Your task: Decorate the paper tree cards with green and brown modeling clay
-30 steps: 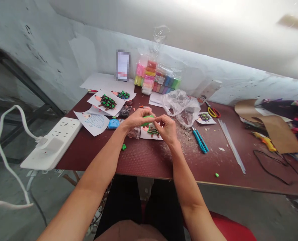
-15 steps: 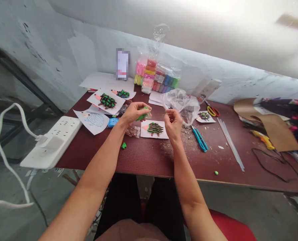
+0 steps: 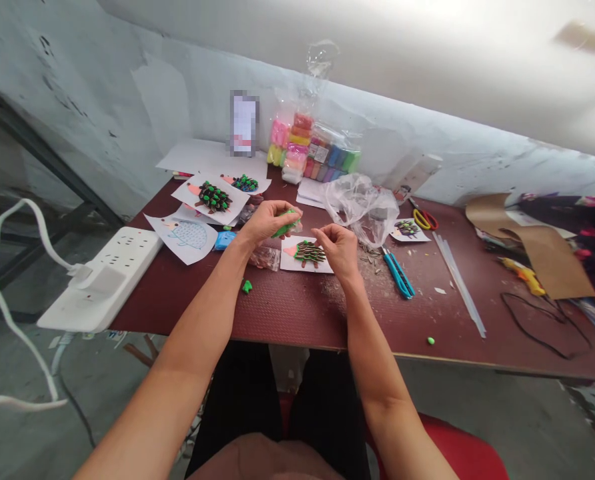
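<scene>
Green clay [image 3: 288,225] is gripped in my left hand [image 3: 268,222], above the table's middle. My right hand [image 3: 339,248] has its fingertips pinched together over the right part of a hedgehog card [image 3: 287,261]; whatever is between them is too small to make out. That card bears a pink face, green clay and rows of brown spikes. A packet of brown clay [image 3: 265,259] lies left of it, near a blue packet [image 3: 224,240]. A small green lump [image 3: 247,287] sits nearer the front edge.
Finished hedgehog cards [image 3: 212,197] and a blue drawing [image 3: 186,239] lie left. Clay packs [image 3: 297,150] stand behind a crumpled plastic bag [image 3: 360,207]. Teal pliers [image 3: 399,273], scissors [image 3: 424,219], clear sticks [image 3: 460,285] and a yellow glue gun [image 3: 525,276] are right. A power strip [image 3: 102,280] is at left.
My right hand has moved left, from beside the card to over its right part. My left hand still holds the green clay in nearly the same place.
</scene>
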`<state>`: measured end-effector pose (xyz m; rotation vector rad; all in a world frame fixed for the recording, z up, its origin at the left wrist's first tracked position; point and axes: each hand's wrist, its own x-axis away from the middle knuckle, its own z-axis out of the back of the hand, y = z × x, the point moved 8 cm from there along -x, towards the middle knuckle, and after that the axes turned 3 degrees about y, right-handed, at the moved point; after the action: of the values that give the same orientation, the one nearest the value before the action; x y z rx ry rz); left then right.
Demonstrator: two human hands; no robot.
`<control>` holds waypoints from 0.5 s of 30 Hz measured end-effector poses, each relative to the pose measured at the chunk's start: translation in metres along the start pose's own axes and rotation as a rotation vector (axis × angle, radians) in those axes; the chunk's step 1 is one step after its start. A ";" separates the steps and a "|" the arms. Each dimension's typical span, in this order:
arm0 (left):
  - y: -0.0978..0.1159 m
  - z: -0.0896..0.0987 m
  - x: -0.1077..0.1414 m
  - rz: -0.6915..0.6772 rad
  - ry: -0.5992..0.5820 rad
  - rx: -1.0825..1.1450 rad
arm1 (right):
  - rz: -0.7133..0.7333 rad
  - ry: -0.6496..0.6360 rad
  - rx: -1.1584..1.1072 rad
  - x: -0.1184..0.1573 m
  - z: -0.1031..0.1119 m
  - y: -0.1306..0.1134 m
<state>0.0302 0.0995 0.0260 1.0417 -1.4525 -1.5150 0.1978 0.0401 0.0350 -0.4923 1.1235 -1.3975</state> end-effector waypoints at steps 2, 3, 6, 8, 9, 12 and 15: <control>-0.002 0.000 -0.001 0.017 -0.010 -0.023 | 0.031 0.020 0.057 -0.001 0.007 0.000; -0.004 -0.001 -0.001 0.024 -0.013 -0.035 | 0.042 0.024 0.071 -0.002 0.010 0.002; -0.008 -0.001 -0.004 0.014 -0.030 -0.087 | 0.016 -0.006 0.035 -0.002 0.014 0.013; -0.010 -0.001 -0.008 -0.022 -0.031 -0.148 | -0.040 -0.050 -0.002 -0.002 0.012 0.024; -0.010 0.001 -0.009 -0.040 -0.020 -0.184 | -0.068 -0.075 -0.011 -0.001 0.010 0.028; -0.015 0.009 -0.013 -0.030 0.042 -0.301 | -0.101 -0.124 -0.011 0.001 0.005 0.033; -0.024 0.012 -0.015 0.034 0.015 -0.455 | -0.082 -0.124 0.011 0.004 0.005 0.028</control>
<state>0.0246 0.1190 0.0033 0.7444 -1.0372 -1.7026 0.2154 0.0402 0.0120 -0.6151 1.0047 -1.4234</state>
